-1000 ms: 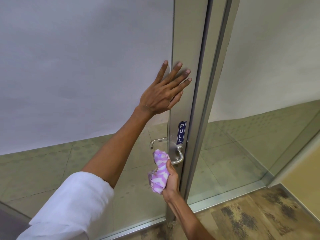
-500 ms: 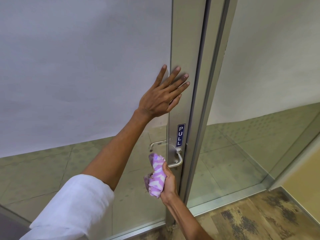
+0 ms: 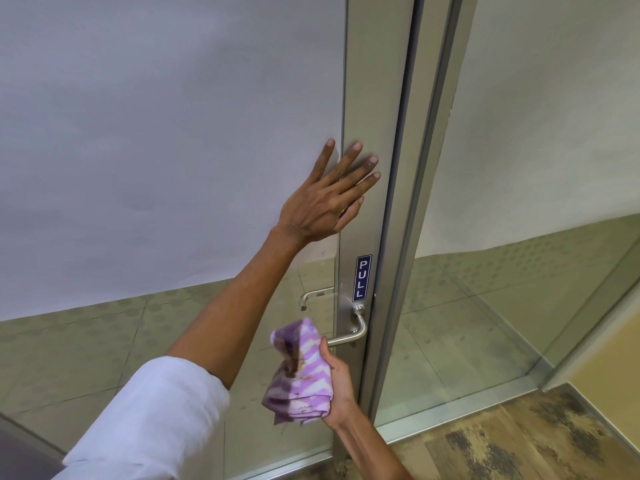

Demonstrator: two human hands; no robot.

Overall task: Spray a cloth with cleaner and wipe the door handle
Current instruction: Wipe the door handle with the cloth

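Left hand (image 3: 320, 206) flat on door frame (image 3: 377, 98), fingers spread apart. Right hand (image 3: 337, 382) grip clamped on striped cloth (image 3: 299, 372), touching handle (image 3: 349, 336) end.

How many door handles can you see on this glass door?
2. A silver metal lever handle is on the near side of the door, under the blue PULL sticker, next to the purple-and-white striped cloth. A second silver lever shows through the glass on the far side.
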